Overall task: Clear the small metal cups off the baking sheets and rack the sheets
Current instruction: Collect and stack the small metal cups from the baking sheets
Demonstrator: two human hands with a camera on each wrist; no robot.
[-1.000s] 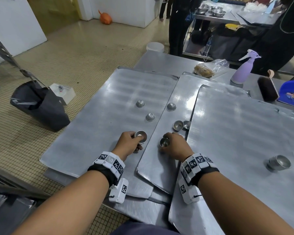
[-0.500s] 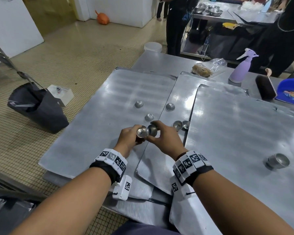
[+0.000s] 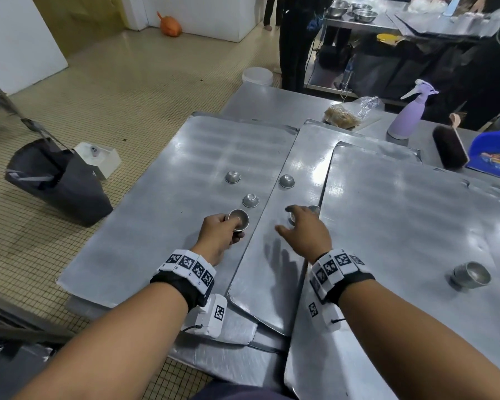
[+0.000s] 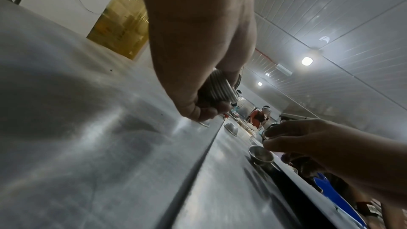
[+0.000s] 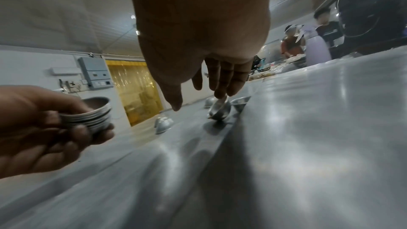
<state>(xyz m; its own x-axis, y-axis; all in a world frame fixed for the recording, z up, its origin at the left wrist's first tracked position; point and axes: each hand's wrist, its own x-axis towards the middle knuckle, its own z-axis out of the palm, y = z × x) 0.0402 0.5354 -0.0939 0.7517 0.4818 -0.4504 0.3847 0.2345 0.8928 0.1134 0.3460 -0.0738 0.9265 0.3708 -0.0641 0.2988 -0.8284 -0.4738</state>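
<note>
Left hand: the left hand (image 3: 218, 236) is hovering over the left baking sheet (image 3: 145, 226), fingers and thumb curling round a nested stack of cups (image 5: 91, 115); judging by the mouth-up hold, it is serving as the collecting stack for each new cup.

Right hand: the right hand (image 3: 305, 233) is reaching toward 12 o'clock over the middle baking sheet (image 3: 303, 157), fingers straight and spread, gripping nothing; its fingertips (image 5: 220, 94) are touching the rim of a tilted cup (image 5: 220, 110), seemingly tipping it up for a pinch.

Neighbour cup: another cup (image 5: 240, 103) is sitting just beside the tilted one, against the edge of the right baking sheet (image 3: 416, 226), at 1 o'clock of the right hand.

Loose cups: three inverted cups (image 3: 251, 200) are lying at 12 o'clock of the hands, two on the left sheet and one on the middle.

Far stack: a short cup stack (image 3: 471, 275) is lying on the right sheet, at 3 o'clock, well apart.

Progress: the sheets are overlapping on the table and are not yet racked; clearing seems partway done.
</note>
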